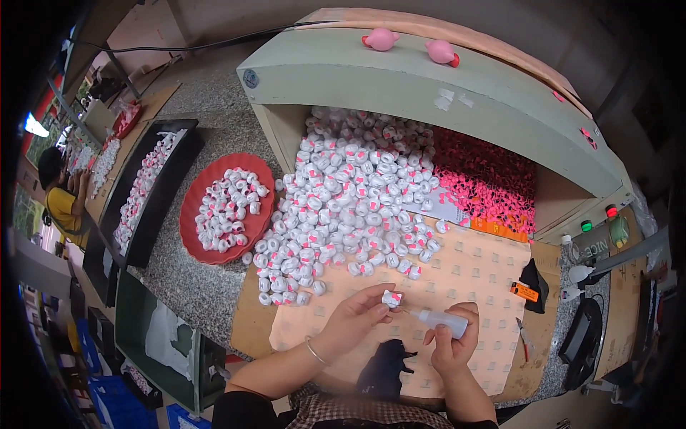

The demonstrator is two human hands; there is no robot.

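My left hand (pixel 355 315) pinches one small white piece with a pink spot (pixel 391 298) just above a peach patterned mat (pixel 464 275). My right hand (pixel 451 342) grips a small clear squeeze bottle (pixel 442 322), its nozzle pointing left at that piece. A big heap of the same white and pink pieces (pixel 350 196) lies beyond my hands, spilling from under a pale green hood (pixel 429 93). A pile of tiny pink bits (pixel 482 179) sits to the right of the heap.
A red bowl (pixel 191 222) with more white pieces stands at the left on the granite counter. Long black trays (pixel 168 182) with pieces lie further left. A black cloth (pixel 386 365) lies near me. Cutters (pixel 524 339), an orange knife (pixel 524 291) and bottles sit right. Another person (pixel 57 196) works far left.
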